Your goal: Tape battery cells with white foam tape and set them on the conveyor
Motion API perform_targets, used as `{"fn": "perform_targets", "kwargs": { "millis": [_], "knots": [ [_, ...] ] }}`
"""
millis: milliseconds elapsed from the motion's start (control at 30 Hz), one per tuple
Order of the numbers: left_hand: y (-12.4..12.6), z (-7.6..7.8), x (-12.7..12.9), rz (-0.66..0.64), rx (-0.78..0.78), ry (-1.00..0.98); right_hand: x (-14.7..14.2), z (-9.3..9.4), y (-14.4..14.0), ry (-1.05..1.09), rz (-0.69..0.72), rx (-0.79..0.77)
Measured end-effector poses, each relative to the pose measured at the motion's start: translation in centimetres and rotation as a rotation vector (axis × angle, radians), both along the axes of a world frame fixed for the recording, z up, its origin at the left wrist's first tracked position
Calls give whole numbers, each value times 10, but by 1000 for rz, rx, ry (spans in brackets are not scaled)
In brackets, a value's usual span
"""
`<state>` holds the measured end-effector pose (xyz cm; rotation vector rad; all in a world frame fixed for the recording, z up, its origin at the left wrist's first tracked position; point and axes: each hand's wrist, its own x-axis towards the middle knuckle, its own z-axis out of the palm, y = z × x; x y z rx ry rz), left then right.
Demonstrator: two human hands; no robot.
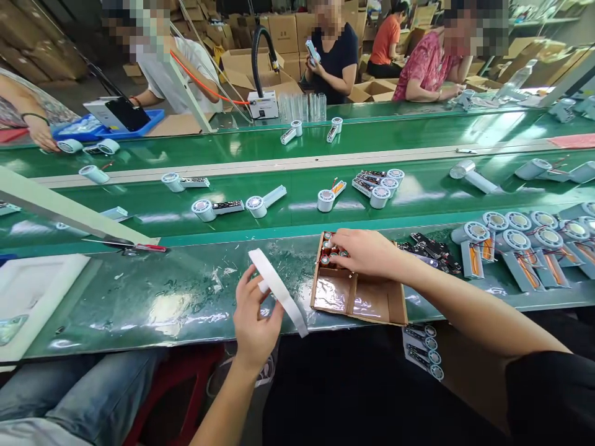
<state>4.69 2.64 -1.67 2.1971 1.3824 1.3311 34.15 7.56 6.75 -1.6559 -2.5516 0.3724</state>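
Batteries (331, 255) sit under my right hand (367, 251), fingertips pinching one in the cardboard tray (357, 300). My left hand (253, 322), just left, grips the white handle shell (279, 291). Better to lift straight up, without nudging neighbours.

The bench (186, 297) is glossy green; the strip (279, 288) white; the divided box (357, 300) brown cardboard.

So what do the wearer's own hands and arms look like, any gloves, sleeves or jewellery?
Both hands are bare, with no gloves. The left hand and its forearm are uncovered, with no watch or bracelet showing. The right hand has a bare forearm too; a black short sleeve starts at the upper arm. No rings show.
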Motion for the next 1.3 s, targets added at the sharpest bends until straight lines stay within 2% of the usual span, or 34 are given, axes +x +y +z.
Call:
{"fn": "perform_targets", "kwargs": {
  "millis": [167, 267, 367, 500, 733, 933, 1033, 1200, 1300],
  "knots": [
    [-6, -8, 4, -62, -36, -17, -8, -16, 1, -123, -60, -27],
    [-6, -11, 8, -82, -26, -11, -19, -17, -3, -172, -129, 19],
    [-6, -10, 13, -86, -23, 8, -25, -18, -3, -165, -105, 58],
    [-8, -4, 18, -85, 1, 45, -17, -17, -1, -111, -62, 54],
    [-15, 0, 24, -81, 21, 82, 2, -15, 0, -13, -110, 36],
    [-13, -2, 31, -128, 74, 84, -23, -22, -13, -152, -113, 143],
    [-13, -4, 31, -130, 80, 101, -31, -27, -15, -171, -110, 148],
    [-14, -5, 30, -153, 49, 92, -14, -27, -8, 41, -130, 77],
    [-14, -4, 29, -147, 108, 114, 7, -21, -9, 425, -172, 58]
  ]
}}
